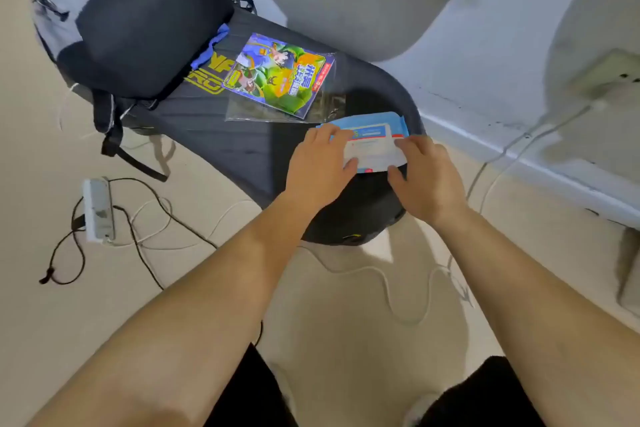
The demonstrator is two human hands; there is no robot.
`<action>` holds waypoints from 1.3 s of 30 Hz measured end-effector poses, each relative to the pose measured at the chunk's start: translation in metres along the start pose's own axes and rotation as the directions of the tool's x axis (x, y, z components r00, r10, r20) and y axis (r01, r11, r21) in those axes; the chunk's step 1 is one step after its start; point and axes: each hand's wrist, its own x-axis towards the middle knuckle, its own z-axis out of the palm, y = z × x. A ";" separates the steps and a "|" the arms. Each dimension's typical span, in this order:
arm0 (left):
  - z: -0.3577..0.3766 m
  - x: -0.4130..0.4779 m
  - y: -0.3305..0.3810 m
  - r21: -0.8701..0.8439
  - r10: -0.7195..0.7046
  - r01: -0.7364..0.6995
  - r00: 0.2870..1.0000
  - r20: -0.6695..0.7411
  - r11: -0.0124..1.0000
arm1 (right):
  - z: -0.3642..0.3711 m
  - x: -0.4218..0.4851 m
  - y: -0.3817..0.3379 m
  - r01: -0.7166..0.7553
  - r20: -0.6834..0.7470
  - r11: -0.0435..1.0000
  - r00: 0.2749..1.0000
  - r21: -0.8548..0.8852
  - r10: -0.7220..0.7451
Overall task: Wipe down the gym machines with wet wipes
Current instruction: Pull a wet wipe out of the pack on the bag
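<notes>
Head view: left hand (318, 163) and right hand (427, 177) meet on a wet-wipes pack (375, 140) lying on the dark bench pad (221, 135) of a gym machine.
Left-hand state: fingers curl over the pack's left end with the thumb against its near edge, so it grips the pack.
Right-hand state: fingers curve onto the white flap and the thumb sits at the near edge, pinching the pack; whether the flap itself is lifted cannot be told.
Pack position: between the two hands, touching both, flat on the pad just beyond the knuckles.
Long axis: runs from the left hand to the right hand, across the pad's width.
Facing: label and flap side up; the crimped blue end shows past the right fingertips, pointing toward the wall.
Risk, flap: if the left-hand grip is loose, peeling will likely lift the whole soft pack instead of opening it.
Risk, wipes: a hard pull could drag out several wipes in a clump.
Risk, edge: the pack lies near the pad's rounded end, so a sideways tug may slide it off.
Risk, neighbour: a sleeved comic book (277, 76) lies just beyond the left hand and could get nudged or damp.
</notes>
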 end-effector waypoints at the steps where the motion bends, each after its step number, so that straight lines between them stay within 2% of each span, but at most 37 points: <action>1: 0.009 0.008 -0.003 0.008 0.040 -0.039 0.999 -0.023 0.999 | 0.007 0.006 0.004 0.020 -0.046 1.000 0.999 0.009 -0.019; 4: 0.029 0.028 -0.011 0.052 0.074 -0.073 0.997 -0.017 0.996 | 0.027 0.015 0.016 0.078 -0.110 0.997 0.991 0.014 -0.076; 8: 0.045 0.035 -0.020 -0.041 0.056 -0.058 0.997 -0.058 0.997 | 0.046 0.017 0.036 0.120 -0.160 0.986 0.982 0.112 -0.101; 14: 0.041 0.039 -0.019 -0.065 0.050 -0.054 0.997 -0.057 0.996 | 0.047 0.023 0.032 0.073 -0.193 0.993 0.980 0.096 -0.054; 17: 0.035 0.042 -0.021 0.007 0.101 -0.101 0.994 -0.039 0.995 | 0.050 0.023 0.033 0.067 -0.228 0.993 0.973 0.100 -0.043; 19: 0.031 0.048 -0.021 -0.033 0.089 -0.090 0.996 -0.030 0.995 | 0.050 0.026 0.032 0.064 -0.252 0.992 0.967 0.109 -0.034; 21: 0.029 0.053 -0.020 -0.162 0.010 -0.022 0.997 -0.074 0.987 | 0.051 0.026 0.030 0.063 -0.256 0.991 0.966 0.120 -0.030; 23: 0.029 0.058 -0.015 -0.219 -0.077 0.045 0.988 -0.136 0.975 | 0.051 0.024 0.028 0.050 -0.248 0.992 0.968 0.114 -0.021; 26: 0.031 0.065 -0.013 -0.362 -0.280 0.198 0.942 -0.187 0.911 | 0.051 0.021 0.023 0.049 -0.222 0.995 0.975 0.085 -0.029; 28: 0.035 0.066 -0.016 -0.426 -0.393 0.287 0.901 -0.184 0.858 | 0.052 0.019 0.022 0.107 -0.208 0.991 0.974 0.075 -0.089; 29: 0.037 0.065 -0.017 -0.405 -0.405 0.304 0.894 -0.192 0.863 | 0.052 0.018 0.022 0.146 -0.203 0.987 0.970 0.062 -0.131; 33: 0.040 0.060 -0.020 -0.227 -0.256 0.194 0.923 -0.288 0.954 | 0.051 0.018 0.026 0.196 -0.175 0.980 0.966 0.013 -0.191; 36: 0.039 0.051 -0.022 -0.188 -0.074 0.042 0.983 -0.166 0.981 | 0.051 0.018 0.027 0.205 -0.179 0.979 0.962 -0.013 -0.204; 39: 0.040 0.035 -0.026 -0.151 0.086 -0.093 0.995 -0.054 0.984 | 0.053 0.022 0.029 0.197 -0.175 0.979 0.967 0.047 -0.186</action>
